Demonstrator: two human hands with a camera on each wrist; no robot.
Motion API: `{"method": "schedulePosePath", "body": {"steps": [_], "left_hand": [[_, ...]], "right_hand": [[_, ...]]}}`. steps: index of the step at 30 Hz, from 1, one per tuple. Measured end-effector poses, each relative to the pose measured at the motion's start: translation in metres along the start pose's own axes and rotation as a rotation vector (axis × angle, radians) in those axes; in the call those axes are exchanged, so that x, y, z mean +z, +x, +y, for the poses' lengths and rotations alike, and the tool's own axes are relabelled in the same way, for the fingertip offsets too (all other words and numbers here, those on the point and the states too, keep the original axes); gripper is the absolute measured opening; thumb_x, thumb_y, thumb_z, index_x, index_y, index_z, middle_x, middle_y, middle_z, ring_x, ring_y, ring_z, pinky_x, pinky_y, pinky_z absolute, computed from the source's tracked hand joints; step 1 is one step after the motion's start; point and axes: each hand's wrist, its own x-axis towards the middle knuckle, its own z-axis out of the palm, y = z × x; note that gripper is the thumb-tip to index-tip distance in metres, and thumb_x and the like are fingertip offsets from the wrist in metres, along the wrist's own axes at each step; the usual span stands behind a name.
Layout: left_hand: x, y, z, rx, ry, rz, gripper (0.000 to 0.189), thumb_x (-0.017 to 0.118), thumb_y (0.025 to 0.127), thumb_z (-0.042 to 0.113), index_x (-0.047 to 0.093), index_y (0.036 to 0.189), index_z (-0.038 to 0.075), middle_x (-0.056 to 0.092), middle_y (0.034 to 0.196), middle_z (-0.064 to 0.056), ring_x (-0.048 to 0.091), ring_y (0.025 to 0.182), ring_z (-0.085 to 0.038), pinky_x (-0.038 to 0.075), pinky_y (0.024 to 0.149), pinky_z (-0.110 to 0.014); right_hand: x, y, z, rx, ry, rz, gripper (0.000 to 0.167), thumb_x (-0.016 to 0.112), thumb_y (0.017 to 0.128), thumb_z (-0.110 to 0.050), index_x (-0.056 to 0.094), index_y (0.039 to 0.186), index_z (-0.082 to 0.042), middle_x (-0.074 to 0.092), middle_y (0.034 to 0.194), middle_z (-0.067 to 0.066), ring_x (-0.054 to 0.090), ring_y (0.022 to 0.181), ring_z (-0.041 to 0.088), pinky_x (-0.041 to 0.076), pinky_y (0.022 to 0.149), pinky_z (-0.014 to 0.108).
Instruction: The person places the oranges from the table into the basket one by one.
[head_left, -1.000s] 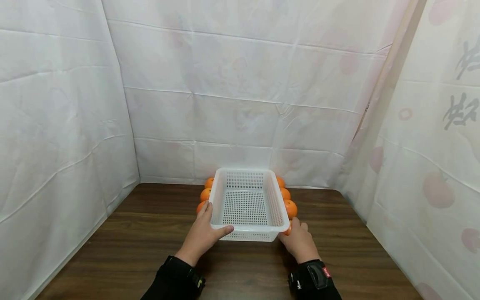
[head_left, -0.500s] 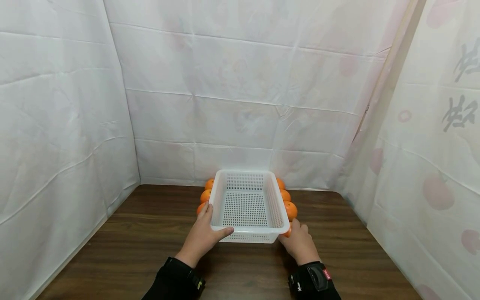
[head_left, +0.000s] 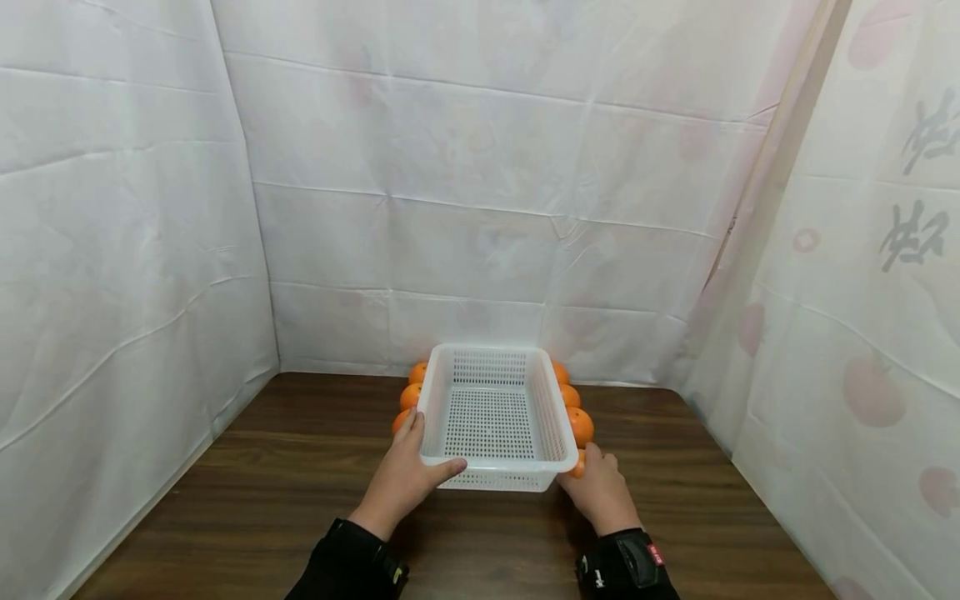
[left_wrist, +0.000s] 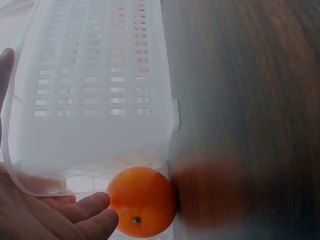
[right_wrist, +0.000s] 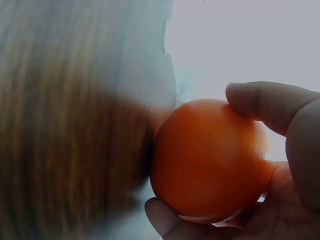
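Note:
A white perforated plastic basket (head_left: 491,467) stands on the table with nothing inside it. My left hand (head_left: 401,471) holds its front left corner, the thumb along the front rim and the fingers down the left side. In the left wrist view, two fingertips touch an orange (left_wrist: 142,202) beside the basket wall. My right hand (head_left: 602,492) grips another orange (right_wrist: 210,160) at the front right corner, between thumb and fingers. That orange sits low, close against the table surface. More oranges line both sides, such as an orange (head_left: 580,426) just behind the right hand.
The dark wood-grain table (head_left: 262,500) spreads out around the basket. White cloth (head_left: 465,208) hangs behind it, with more cloth on the left and a printed curtain (head_left: 847,350) on the right. The basket's far end stands near the back cloth.
The whole scene sits slightly lower in the head view, as if the camera tilted up a little. Hands, basket and oranges keep their places relative to one another.

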Motion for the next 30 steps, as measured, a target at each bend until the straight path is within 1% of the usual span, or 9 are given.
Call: {"method": "schedulePosePath", "body": {"steps": [3,9,12,15,18,21,23,30], "left_hand": [[0.0,0.0,0.0,0.005,0.005,0.002,0.133,0.082,0.076,0.076,0.017,0.171,0.01,0.012,0.18,-0.01,0.028,0.161,-0.043,0.037,0.121,-0.068],[-0.001,-0.003,0.0,0.009,-0.008,-0.009,0.133,0.079,0.077,0.078,0.016,0.171,0.01,0.01,0.181,-0.01,0.025,0.162,-0.044,0.037,0.12,-0.069],[-0.001,-0.004,0.0,0.009,-0.026,-0.016,0.132,0.079,0.078,0.078,0.015,0.171,0.011,0.009,0.181,-0.01,0.022,0.163,-0.043,0.036,0.121,-0.069],[-0.001,-0.003,0.0,0.013,-0.023,-0.015,0.132,0.078,0.078,0.079,0.015,0.171,0.01,0.009,0.181,-0.01,0.022,0.163,-0.042,0.036,0.121,-0.068],[-0.001,-0.003,-0.001,0.01,-0.021,-0.013,0.132,0.079,0.077,0.079,0.015,0.171,0.011,0.009,0.181,-0.009,0.022,0.163,-0.041,0.036,0.121,-0.068],[-0.001,-0.003,-0.001,0.008,-0.025,-0.011,0.133,0.079,0.077,0.079,0.015,0.171,0.012,0.009,0.181,-0.009,0.022,0.163,-0.041,0.036,0.121,-0.068],[-0.001,-0.002,-0.002,0.007,-0.026,-0.009,0.133,0.08,0.076,0.079,0.015,0.171,0.012,0.009,0.181,-0.009,0.022,0.163,-0.041,0.036,0.121,-0.068],[0.0,-0.002,-0.002,0.008,-0.019,-0.019,0.134,0.078,0.076,0.08,0.014,0.172,0.012,0.008,0.181,-0.009,0.022,0.163,-0.041,0.036,0.121,-0.068]], "right_hand": [[-0.002,0.001,0.0,-0.008,-0.006,0.021,0.072,0.066,0.099,-0.054,0.053,0.147,-0.002,0.058,0.132,0.025,0.055,0.116,0.039,0.052,0.093,0.063],[-0.006,-0.002,0.002,0.012,0.013,0.037,0.077,0.065,0.098,-0.058,0.05,0.147,-0.001,0.055,0.127,0.027,0.059,0.101,0.037,0.053,0.084,0.056],[-0.008,-0.003,0.003,0.019,0.031,0.043,0.079,0.064,0.099,-0.059,0.047,0.149,-0.001,0.052,0.128,0.029,0.059,0.096,0.037,0.052,0.079,0.051],[-0.009,-0.004,0.004,0.024,0.047,0.056,0.081,0.064,0.099,-0.059,0.044,0.151,0.0,0.05,0.13,0.031,0.058,0.093,0.037,0.051,0.074,0.048],[-0.01,-0.006,0.003,0.029,0.046,0.091,0.083,0.065,0.099,-0.054,0.04,0.155,0.001,0.047,0.135,0.034,0.06,0.096,0.041,0.053,0.075,0.051],[-0.011,-0.007,0.002,0.032,0.04,0.137,0.083,0.067,0.097,-0.046,0.037,0.158,0.002,0.045,0.14,0.037,0.062,0.1,0.046,0.055,0.08,0.057],[-0.012,-0.008,0.002,0.034,0.038,0.163,0.083,0.067,0.097,-0.043,0.036,0.159,0.002,0.044,0.141,0.038,0.062,0.103,0.05,0.055,0.082,0.06],[-0.019,-0.006,0.005,0.029,0.07,0.237,0.081,0.065,0.095,-0.034,0.034,0.16,0.002,0.041,0.146,0.041,0.058,0.111,0.058,0.054,0.083,0.063]]}}
